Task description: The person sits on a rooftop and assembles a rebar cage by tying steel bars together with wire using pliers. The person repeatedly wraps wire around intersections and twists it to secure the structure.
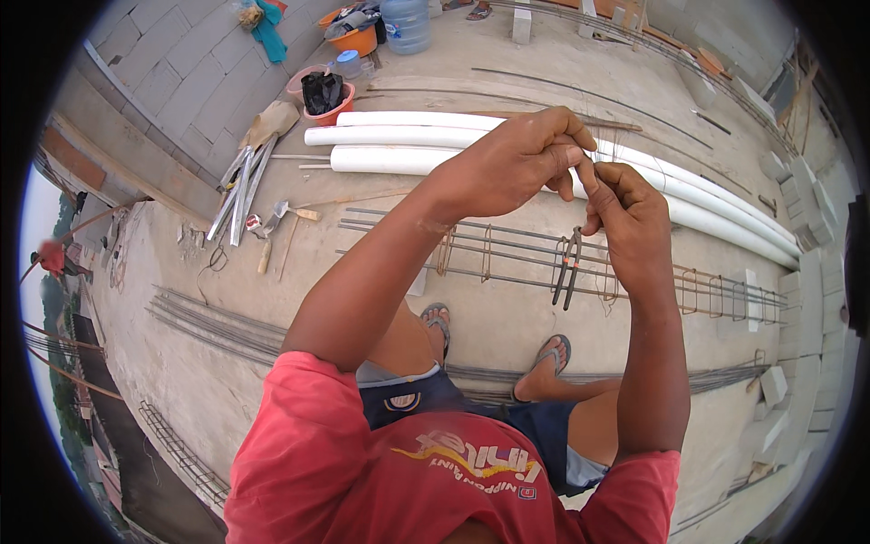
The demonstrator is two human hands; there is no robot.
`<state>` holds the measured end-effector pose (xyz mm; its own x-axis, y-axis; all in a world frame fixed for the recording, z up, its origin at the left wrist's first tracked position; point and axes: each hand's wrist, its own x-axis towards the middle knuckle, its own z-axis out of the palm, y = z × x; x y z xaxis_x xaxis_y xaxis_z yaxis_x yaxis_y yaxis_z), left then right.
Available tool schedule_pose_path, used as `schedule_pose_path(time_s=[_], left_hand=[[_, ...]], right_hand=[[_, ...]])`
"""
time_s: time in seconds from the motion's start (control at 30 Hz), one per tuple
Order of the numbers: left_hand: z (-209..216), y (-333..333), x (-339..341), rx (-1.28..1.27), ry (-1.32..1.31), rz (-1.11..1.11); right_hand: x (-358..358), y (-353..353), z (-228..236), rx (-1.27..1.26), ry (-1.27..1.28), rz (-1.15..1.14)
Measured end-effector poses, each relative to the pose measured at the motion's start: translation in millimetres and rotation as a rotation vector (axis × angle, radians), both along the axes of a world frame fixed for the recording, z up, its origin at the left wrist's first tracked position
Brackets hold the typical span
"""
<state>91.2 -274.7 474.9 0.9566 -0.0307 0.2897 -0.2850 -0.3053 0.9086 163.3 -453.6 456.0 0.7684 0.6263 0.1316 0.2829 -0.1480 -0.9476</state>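
Nearest the camera, the left hand and the right hand are meeting at chest height above the concrete floor. Both are pinching, thumb against bent fingers, on what is appearing to be thin wire; the fingertips are hiding most of it, and a few fine strands are showing just past them. The wire is probably weighing almost nothing, bending readily and keeping each bend, with sharp ends and a slim surface that may be rolling between fingertips; a close pinch behind the tip is likely serving best.

Below the hands, dark-handled pincers with orange marks are resting against a reinforcement cage, its long ribbed-looking bars running toward the floor's right edge and its thin bent hoops forming rectangles. Loose steel bars are lying toward the floor's left edge.

Beyond the cage, smooth white pipes, round and probably slippery, are stretching toward the blocks at the right edge. To their left, shiny metal strips are leaning in a bundle near the rough grey block wall. Farther back, an orange tub is holding a crumpled black bag, and a translucent blue jug is standing behind.
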Motion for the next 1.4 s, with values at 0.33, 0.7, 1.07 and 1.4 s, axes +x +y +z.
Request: schedule_pose_path(time_s=[0.33, 0.7, 1.07, 1.4], left_hand=[[-140, 110, 30, 0.155, 0.449, -0.04], [-410, 114, 100, 0.603, 0.813, 0.146], [-404, 105, 113, 0.397, 0.76, 0.208], [-423, 101, 133, 0.321, 0.822, 0.38]], right_hand=[[25, 47, -115, -0.471, -0.054, 0.066], [61, 73, -342, -0.786, -0.089, -0.178], [63, 120, -378, -0.65, 0.1, -0.293], [66, 143, -381, -0.719, 0.116, -0.223]])
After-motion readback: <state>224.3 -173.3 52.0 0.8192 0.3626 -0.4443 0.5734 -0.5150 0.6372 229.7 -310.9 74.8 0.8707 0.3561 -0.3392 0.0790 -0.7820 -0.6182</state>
